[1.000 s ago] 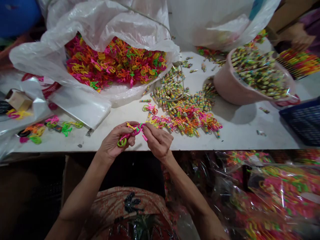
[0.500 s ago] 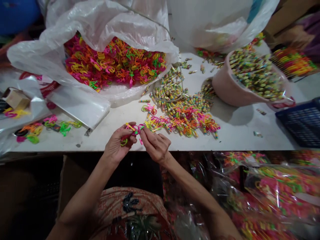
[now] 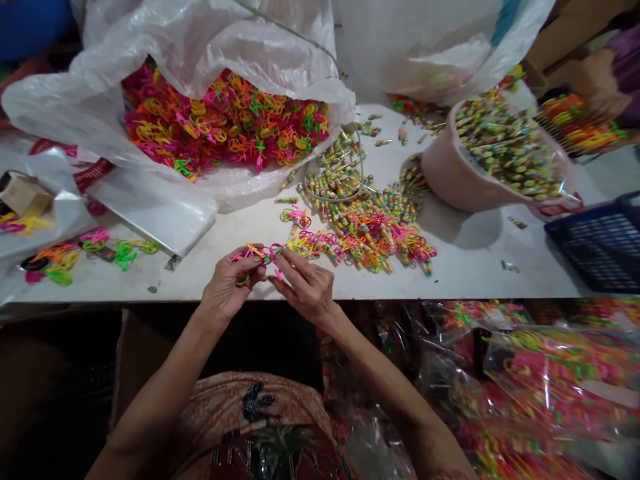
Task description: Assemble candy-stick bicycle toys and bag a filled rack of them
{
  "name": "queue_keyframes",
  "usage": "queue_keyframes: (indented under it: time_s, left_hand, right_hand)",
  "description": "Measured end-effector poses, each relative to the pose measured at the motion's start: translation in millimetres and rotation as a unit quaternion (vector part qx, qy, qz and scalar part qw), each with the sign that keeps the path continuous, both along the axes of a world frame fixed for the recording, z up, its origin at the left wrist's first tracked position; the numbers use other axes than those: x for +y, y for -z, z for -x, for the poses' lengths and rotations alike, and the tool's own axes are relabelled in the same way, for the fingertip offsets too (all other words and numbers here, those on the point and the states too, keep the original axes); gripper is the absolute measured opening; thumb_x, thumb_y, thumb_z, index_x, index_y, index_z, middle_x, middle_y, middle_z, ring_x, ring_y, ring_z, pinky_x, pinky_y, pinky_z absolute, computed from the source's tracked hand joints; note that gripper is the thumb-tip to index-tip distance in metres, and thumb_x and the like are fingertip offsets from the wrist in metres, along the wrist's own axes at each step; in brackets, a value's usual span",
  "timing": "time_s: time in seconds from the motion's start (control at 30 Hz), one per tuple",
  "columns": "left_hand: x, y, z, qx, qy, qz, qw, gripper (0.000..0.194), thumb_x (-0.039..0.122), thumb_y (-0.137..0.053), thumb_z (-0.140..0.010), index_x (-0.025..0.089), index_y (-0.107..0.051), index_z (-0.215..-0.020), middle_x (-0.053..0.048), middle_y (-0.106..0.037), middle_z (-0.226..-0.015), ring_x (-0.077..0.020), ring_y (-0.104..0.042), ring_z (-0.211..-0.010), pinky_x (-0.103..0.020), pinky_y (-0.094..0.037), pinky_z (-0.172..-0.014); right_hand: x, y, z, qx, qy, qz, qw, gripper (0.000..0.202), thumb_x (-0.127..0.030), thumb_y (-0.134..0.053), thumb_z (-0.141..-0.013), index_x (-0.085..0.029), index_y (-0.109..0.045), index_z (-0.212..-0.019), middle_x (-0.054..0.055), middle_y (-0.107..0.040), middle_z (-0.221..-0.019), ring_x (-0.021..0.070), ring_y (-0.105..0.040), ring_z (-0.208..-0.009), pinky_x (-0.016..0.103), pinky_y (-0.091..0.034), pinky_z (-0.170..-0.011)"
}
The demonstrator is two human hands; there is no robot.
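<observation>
My left hand and my right hand meet at the front edge of the white table. Between their fingertips they hold a small toy bicycle of pink plastic with yellow and green parts. The left hand grips its green wheel end, the right hand pinches the pink end. Just beyond the hands lies a pile of toy bicycles and small candy rolls.
A big clear bag of neon plastic parts lies at the back left. A pink tub of candy rolls stands at right, a blue basket beyond it. Loose parts lie left. Packed bags sit below the table edge.
Both hands have moved a little up and left with the toy bicycle. The right fingers have shifted along its pink end.
</observation>
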State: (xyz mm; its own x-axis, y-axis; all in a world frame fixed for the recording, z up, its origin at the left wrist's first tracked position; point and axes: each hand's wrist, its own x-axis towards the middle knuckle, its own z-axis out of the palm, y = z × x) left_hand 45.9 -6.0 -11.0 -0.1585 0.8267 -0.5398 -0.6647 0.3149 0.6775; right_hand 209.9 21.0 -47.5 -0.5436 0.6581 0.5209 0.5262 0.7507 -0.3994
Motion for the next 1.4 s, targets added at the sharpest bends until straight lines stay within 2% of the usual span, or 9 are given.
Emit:
queue_keyframes:
  time_s: [0.17,0.37,0.5,0.73,0.8,0.93,1.07,1.23,1.4]
  left_hand:
    - [-4.3,6.4,6.4,0.129,0.021,-0.047,0.990,0.034,0.023,-0.081,-0.050,0.013,-0.067,-0.079,0.000,-0.067,-0.063,-0.0124,-0.062,-0.049,-0.024,-0.052,-0.050]
    - [-1.9,13.8,-3.3,0.230,-0.079,-0.071,0.967,0.032,0.029,-0.080,-0.053,0.014,-0.067,-0.077,0.000,-0.069,-0.064,-0.0148,-0.065,-0.054,-0.024,-0.053,-0.051]
    - [-1.8,20.6,-4.2,0.274,-0.063,-0.086,0.956,0.028,0.029,-0.078,-0.055,0.015,-0.069,-0.077,0.000,-0.070,-0.067,-0.0141,-0.065,-0.055,-0.024,-0.054,-0.052]
    - [-6.7,27.8,-1.3,0.376,-0.032,-0.108,0.920,0.022,0.026,-0.073,-0.060,0.016,-0.073,-0.080,-0.001,-0.072,-0.074,-0.0144,-0.067,-0.065,-0.024,-0.055,-0.062]
    - [-5.3,28.5,-1.3,0.381,-0.038,-0.107,0.917,0.023,0.026,-0.074,-0.060,0.016,-0.073,-0.080,-0.001,-0.073,-0.075,-0.0148,-0.067,-0.068,-0.025,-0.055,-0.064]
    - [-0.5,31.4,-1.6,0.294,-0.044,-0.065,0.952,0.033,0.033,-0.078,-0.056,0.014,-0.071,-0.081,-0.001,-0.069,-0.066,-0.0138,-0.063,-0.054,-0.027,-0.054,-0.057]
    - [1.7,37.8,-4.1,0.231,-0.049,-0.047,0.971,0.035,0.031,-0.081,-0.049,0.013,-0.069,-0.076,0.000,-0.067,-0.063,-0.0123,-0.061,-0.051,-0.026,-0.054,-0.054]
    - [-1.3,49.1,-4.9,0.284,-0.063,-0.058,0.955,0.028,0.028,-0.077,-0.055,0.015,-0.070,-0.078,0.000,-0.069,-0.071,-0.0112,-0.063,-0.057,-0.025,-0.055,-0.059]
    - [-4.9,61.0,-2.7,0.315,-0.037,-0.050,0.947,0.026,0.033,-0.075,-0.056,0.015,-0.069,-0.073,0.001,-0.067,-0.064,-0.0124,-0.061,-0.055,-0.026,-0.053,-0.058]
  right_hand:
    - [-8.6,-12.7,2.9,0.090,0.017,0.093,0.991,0.027,-0.034,-0.054,-0.093,-0.022,-0.069,-0.111,0.009,-0.069,-0.112,0.0164,-0.067,-0.099,0.027,-0.056,-0.084]
    - [-1.8,-4.8,13.9,0.059,0.099,0.048,0.992,0.023,-0.028,-0.057,-0.091,-0.025,-0.071,-0.108,0.007,-0.070,-0.104,0.0145,-0.068,-0.087,0.023,-0.054,-0.075]
    - [0.7,0.0,25.6,0.093,0.080,0.068,0.990,0.021,-0.024,-0.053,-0.093,-0.023,-0.073,-0.097,0.005,-0.068,-0.084,0.0121,-0.065,-0.075,0.022,-0.052,-0.070]
    - [-0.8,4.6,35.4,0.165,0.018,0.134,0.977,0.016,-0.014,-0.056,-0.084,-0.018,-0.068,-0.075,0.002,-0.064,-0.071,0.0127,-0.061,-0.068,0.024,-0.050,-0.065]
    - [-0.1,4.6,34.3,0.181,0.028,0.176,0.967,0.015,-0.013,-0.057,-0.080,-0.019,-0.065,-0.070,0.000,-0.062,-0.066,0.0118,-0.058,-0.063,0.024,-0.048,-0.063]
    - [6.0,2.6,29.8,0.193,0.085,0.236,0.949,0.007,-0.017,-0.061,-0.080,-0.019,-0.068,-0.078,0.001,-0.066,-0.074,0.0122,-0.057,-0.064,0.025,-0.047,-0.062]
    - [7.3,7.8,33.5,0.157,0.078,0.223,0.959,0.011,-0.018,-0.059,-0.083,-0.020,-0.069,-0.080,0.004,-0.068,-0.079,0.0149,-0.062,-0.074,0.027,-0.049,-0.069]
    - [-1.4,23.7,44.0,0.137,0.083,0.207,0.965,0.014,-0.016,-0.054,-0.083,-0.019,-0.065,-0.075,0.003,-0.064,-0.072,0.0153,-0.060,-0.070,0.028,-0.048,-0.070]
    - [2.0,36.7,49.4,0.154,0.104,0.253,0.949,0.014,-0.016,-0.053,-0.082,-0.020,-0.062,-0.072,0.002,-0.062,-0.073,0.0154,-0.058,-0.072,0.028,-0.047,-0.072]
